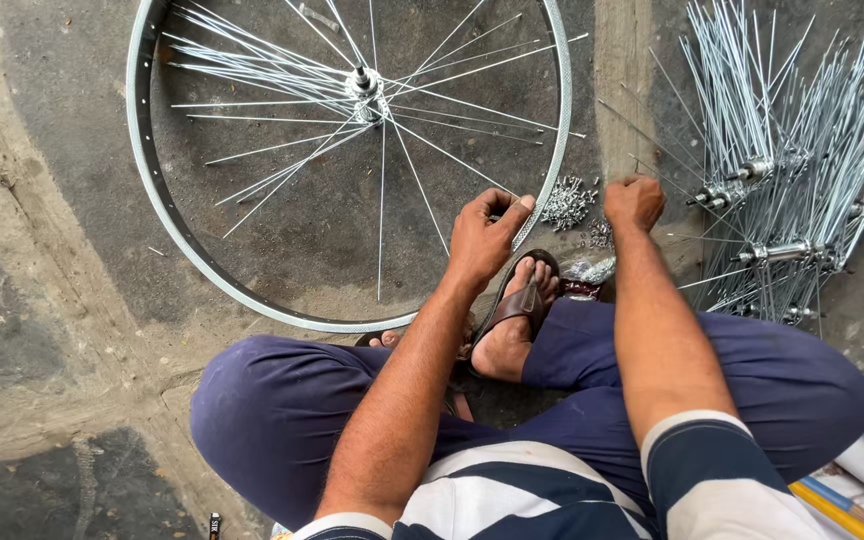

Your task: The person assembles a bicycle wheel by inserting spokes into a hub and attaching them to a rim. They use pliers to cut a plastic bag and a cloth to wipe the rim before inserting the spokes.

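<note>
A silver bicycle wheel rim (157,190) lies flat on the concrete floor with a hub (363,84) near its middle and loose spokes fanning out from it. My left hand (485,232) pinches the rim's near right edge where a spoke meets it. My right hand (634,202) is curled into a fist just right of the rim, beside a small pile of spoke nipples (568,201); whether it holds one is hidden. I sit cross-legged, and my sandalled foot (518,318) rests under the rim's edge.
A heap of hubs threaded with long silver spokes (798,150) lies at the right. A small clear bag of nipples (589,269) sits by my foot. White and yellow tubes (857,490) lie at the bottom right corner.
</note>
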